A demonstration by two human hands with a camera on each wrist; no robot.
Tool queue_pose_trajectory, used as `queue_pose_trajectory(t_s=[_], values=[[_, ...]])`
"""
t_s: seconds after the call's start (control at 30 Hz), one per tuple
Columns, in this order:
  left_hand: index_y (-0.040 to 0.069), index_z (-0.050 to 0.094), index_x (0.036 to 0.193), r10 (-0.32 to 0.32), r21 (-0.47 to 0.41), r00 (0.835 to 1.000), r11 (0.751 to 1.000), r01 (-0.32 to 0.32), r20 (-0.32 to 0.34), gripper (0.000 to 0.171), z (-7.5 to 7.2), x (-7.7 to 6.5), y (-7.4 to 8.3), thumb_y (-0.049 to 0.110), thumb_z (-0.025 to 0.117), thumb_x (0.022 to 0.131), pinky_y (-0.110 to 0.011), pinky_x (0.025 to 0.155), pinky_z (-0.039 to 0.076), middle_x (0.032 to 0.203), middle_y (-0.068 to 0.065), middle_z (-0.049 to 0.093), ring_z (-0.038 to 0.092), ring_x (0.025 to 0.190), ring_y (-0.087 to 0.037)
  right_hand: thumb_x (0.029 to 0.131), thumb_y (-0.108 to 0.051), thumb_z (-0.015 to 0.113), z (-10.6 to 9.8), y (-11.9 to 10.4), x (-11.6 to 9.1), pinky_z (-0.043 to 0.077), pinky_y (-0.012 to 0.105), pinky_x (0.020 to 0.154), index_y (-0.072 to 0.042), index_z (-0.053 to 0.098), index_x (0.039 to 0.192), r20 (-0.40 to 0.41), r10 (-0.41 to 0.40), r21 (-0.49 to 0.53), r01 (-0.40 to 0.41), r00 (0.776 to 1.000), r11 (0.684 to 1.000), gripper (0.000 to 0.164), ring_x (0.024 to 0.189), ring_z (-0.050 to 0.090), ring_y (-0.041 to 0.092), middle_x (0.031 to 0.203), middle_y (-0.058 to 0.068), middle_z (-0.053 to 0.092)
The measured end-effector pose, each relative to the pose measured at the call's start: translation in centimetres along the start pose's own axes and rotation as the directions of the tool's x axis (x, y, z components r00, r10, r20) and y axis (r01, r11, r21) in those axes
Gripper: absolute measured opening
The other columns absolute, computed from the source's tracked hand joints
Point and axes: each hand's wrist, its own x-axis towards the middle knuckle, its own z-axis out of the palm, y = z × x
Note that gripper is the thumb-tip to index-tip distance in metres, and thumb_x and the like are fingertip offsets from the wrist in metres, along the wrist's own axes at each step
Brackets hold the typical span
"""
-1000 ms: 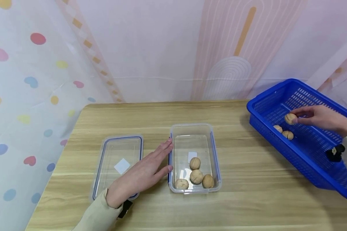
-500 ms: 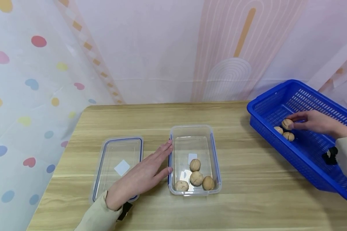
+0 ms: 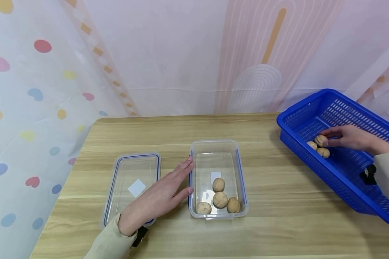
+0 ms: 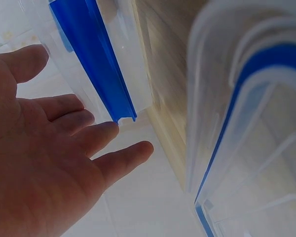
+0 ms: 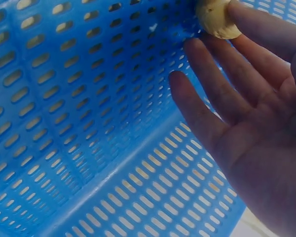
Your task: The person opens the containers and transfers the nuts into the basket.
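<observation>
In the head view, my right hand (image 3: pixel 354 137) reaches into the blue plastic basket (image 3: pixel 347 196) at the right. It pinches a walnut (image 3: pixel 320 140) between thumb and fingers, right beside two other walnuts (image 3: pixel 323 153) on the basket floor. The right wrist view has the thumb against that pale walnut (image 5: pixel 218 19), cut off by the top edge. My left hand (image 3: pixel 159 194), fingers straight, touches the left side of a clear storage box (image 3: pixel 215 141). Several walnuts (image 3: pixel 220 200) lie in its near half. A blue clip (image 4: pixel 96 61) of the box meets the fingertips in the left wrist view.
The clear lid (image 3: pixel 123 180) with a blue seal lies left of the box, partly under my left forearm. All stand on a wooden table (image 3: pixel 259 230). A patterned cloth (image 3: pixel 168 54) hangs behind it and at the left.
My right hand has lowered the walnut slightly down and left, close against the two others in the basket. The left hand stays on the box; the camera has tilted a little.
</observation>
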Motion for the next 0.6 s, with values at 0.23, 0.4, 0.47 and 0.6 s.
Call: queue_pose_trajectory(t_s=[0.23,0.4,0.47,0.6], values=[[0.001,0.029,0.162,0.010,0.001,1.000,1.000,-0.010,-0.003,0.069,0.1,0.2,-0.1,0.036,0.054,0.108,-0.052,0.121,0.030,0.172,-0.009,0.015,0.025,0.155,-0.031,0.105,-0.016,0.061,-0.6,-0.2,-0.5,0.049,0.069,0.094,0.022,0.044,0.141,-0.001,-0.005,-0.059,0.005,1.000,0.998,0.056,0.125,0.046,0.065,0.143,0.046,0.043],[0.002,0.028,0.163,0.003,0.001,1.000,1.000,-0.003,-0.004,0.069,0.0,0.4,-0.1,0.037,0.055,0.108,-0.052,0.122,0.030,0.172,-0.008,0.015,0.025,0.155,-0.028,0.104,-0.010,0.061,-1.2,-0.8,-1.0,0.052,0.066,0.091,0.024,0.042,0.140,-0.045,0.009,-0.083,-0.012,0.999,0.996,0.053,0.120,0.050,0.064,0.139,0.047,0.046],[0.003,0.028,0.163,0.002,0.001,1.000,1.000,-0.002,-0.007,0.070,0.0,0.5,0.0,0.036,0.055,0.108,-0.052,0.122,0.030,0.172,-0.008,0.016,0.025,0.155,-0.028,0.104,-0.007,0.060,-1.5,-1.2,-1.4,0.052,0.066,0.091,0.025,0.042,0.140,-0.061,0.001,-0.077,-0.006,0.998,0.997,0.051,0.119,0.052,0.063,0.138,0.047,0.046],[0.002,0.028,0.163,0.003,0.000,1.000,1.000,-0.003,-0.008,0.070,-0.1,0.5,0.1,0.037,0.055,0.108,-0.051,0.122,0.029,0.172,-0.009,0.015,0.024,0.155,-0.027,0.107,-0.013,0.058,-2.0,-2.3,-2.5,0.051,0.066,0.093,0.022,0.041,0.143,-0.095,0.012,-0.082,-0.020,0.995,0.996,0.053,0.121,0.052,0.062,0.140,0.046,0.045]])
